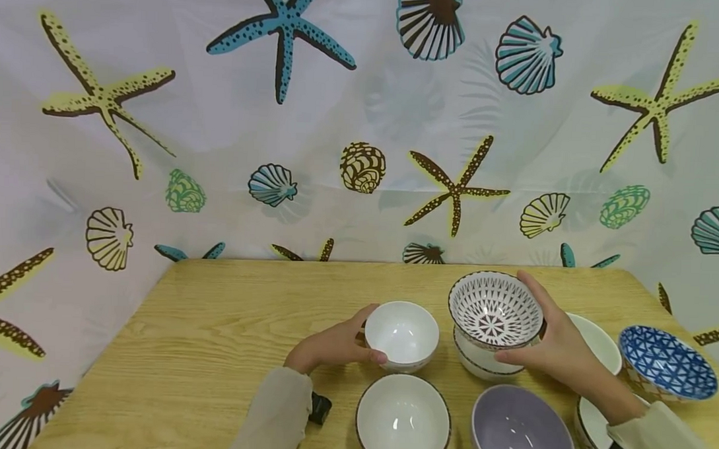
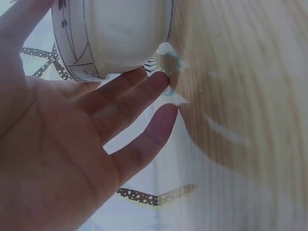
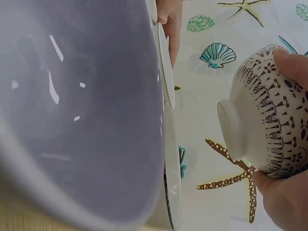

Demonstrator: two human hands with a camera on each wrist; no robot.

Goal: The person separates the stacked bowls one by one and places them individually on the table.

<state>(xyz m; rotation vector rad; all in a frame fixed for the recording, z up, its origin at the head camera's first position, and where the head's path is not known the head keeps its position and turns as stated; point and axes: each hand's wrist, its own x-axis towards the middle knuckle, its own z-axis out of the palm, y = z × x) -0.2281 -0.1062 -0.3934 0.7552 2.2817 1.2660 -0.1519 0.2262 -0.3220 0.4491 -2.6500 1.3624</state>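
Note:
My left hand holds a white bowl from its left side, thumb on the near side. In the left wrist view this bowl's outside carries dark line and leaf patterns, with the fingers against it. My right hand grips a bowl with dark brown patterns by its right side, fingers behind and thumb in front. In the right wrist view the footed underside of the patterned bowl shows off the table. A white bowl stands just below it in the head view, partly covered.
Nearest me are a dark-rimmed white bowl and a purple bowl. To the right stand a blue patterned bowl, a pale bowl and another white bowl, partly behind my right arm. The wooden table meets a shell-print cloth.

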